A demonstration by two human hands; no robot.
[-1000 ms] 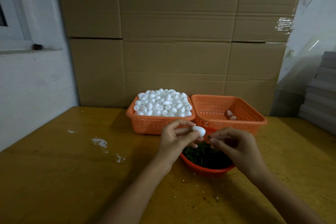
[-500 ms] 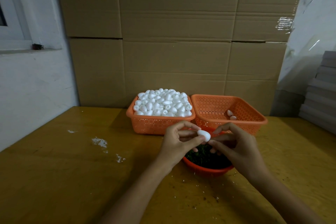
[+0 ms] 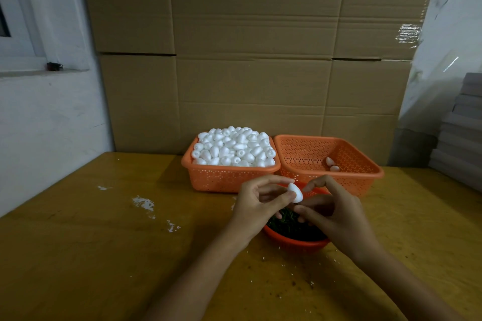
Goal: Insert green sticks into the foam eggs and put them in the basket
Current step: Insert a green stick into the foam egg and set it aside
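My left hand (image 3: 257,202) pinches a white foam egg (image 3: 295,193) between thumb and fingers, just above a round orange bowl (image 3: 294,242) of green sticks (image 3: 289,224). My right hand (image 3: 332,212) meets the egg from the right with fingertips pinched together at its lower end; any stick between them is hidden. Behind stand two orange baskets: the left basket (image 3: 229,177) is heaped with foam eggs (image 3: 233,147), the right basket (image 3: 365,174) holds two finished eggs (image 3: 331,163).
The yellow wooden table (image 3: 91,242) carries white foam crumbs (image 3: 143,203) at the left and small debris near the bowl. Cardboard boxes (image 3: 255,60) wall off the back. A stack of grey trays (image 3: 461,125) stands at the far right.
Both hands have come together and risen slightly over the bowl. The egg has turned in my left hand so its blunt end tilts up, and my right fingers now press at its lower end.
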